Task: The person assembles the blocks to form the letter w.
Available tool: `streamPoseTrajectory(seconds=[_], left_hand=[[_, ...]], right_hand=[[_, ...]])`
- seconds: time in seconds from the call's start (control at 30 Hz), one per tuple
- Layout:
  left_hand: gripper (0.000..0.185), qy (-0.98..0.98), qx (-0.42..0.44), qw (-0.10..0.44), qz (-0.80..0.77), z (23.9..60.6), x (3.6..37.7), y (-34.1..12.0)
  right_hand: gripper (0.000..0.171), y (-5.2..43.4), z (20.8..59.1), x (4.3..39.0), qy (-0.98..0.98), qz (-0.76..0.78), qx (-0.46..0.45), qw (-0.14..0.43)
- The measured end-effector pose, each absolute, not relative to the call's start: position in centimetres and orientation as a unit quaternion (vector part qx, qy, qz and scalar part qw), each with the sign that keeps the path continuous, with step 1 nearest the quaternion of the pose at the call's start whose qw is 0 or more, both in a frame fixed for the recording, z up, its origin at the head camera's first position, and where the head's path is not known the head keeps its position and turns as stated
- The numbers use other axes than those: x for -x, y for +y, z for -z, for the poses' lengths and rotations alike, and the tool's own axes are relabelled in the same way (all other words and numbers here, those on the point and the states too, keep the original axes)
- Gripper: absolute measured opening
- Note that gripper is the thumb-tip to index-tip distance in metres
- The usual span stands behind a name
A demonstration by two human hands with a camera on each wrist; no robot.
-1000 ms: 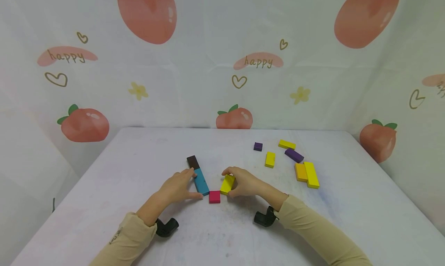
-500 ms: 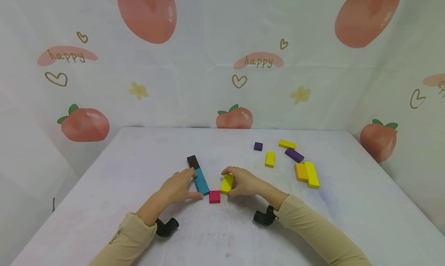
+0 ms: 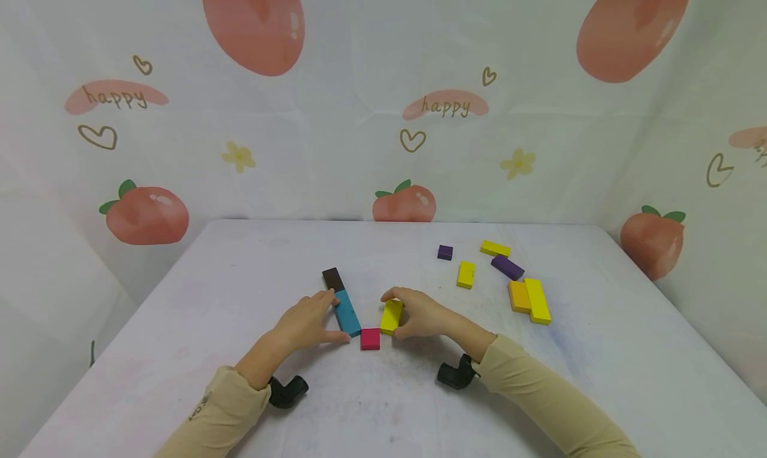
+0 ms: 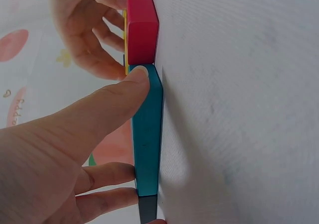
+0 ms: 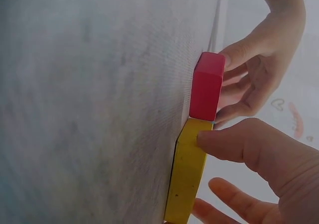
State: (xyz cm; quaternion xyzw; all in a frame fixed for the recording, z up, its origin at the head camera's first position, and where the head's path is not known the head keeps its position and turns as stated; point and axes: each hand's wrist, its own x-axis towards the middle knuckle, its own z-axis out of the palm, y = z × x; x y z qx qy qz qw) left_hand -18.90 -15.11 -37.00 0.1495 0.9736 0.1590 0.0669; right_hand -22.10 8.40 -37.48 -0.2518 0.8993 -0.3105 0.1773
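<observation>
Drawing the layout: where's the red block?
Head view, below centre, slightly left: the red block lies between the near ends of the blue block and the yellow block the right hand holds.

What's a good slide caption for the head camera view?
Left hand holds a blue block, right hand a yellow block, with a red block between them.

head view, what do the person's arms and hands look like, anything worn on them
The left sleeve and right sleeve are plain beige, ending short of the hands; the left one has a small dark marking, too small to read. A black, elbow-shaped fitting shows by the left wrist, with a similar one by the right. The left hand and right hand wear no gloves.
</observation>
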Motion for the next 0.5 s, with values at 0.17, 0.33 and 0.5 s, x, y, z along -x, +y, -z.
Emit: streamPoseTrajectory(seconds=[0.17, 0.33, 0.5], left_hand=[[0.083, 0.974, -0.148, 0.070, -0.157, 36.9, 18.8, -15.1], [0.083, 0.974, -0.149, 0.069, -0.157, 36.9, 18.8, -15.1], [0.084, 0.974, -0.152, 0.064, -0.158, 37.0, 18.8, -15.1]], right_hand=[[0.058, 8.6, 37.3, 22.1, 0.900, 0.312, 0.251, 0.173], [0.056, 9.0, 36.9, 22.2, 0.902, 0.312, 0.252, 0.158], [0.051, 10.1, 36.4, 22.6, 0.904, 0.324, 0.238, 0.144]])
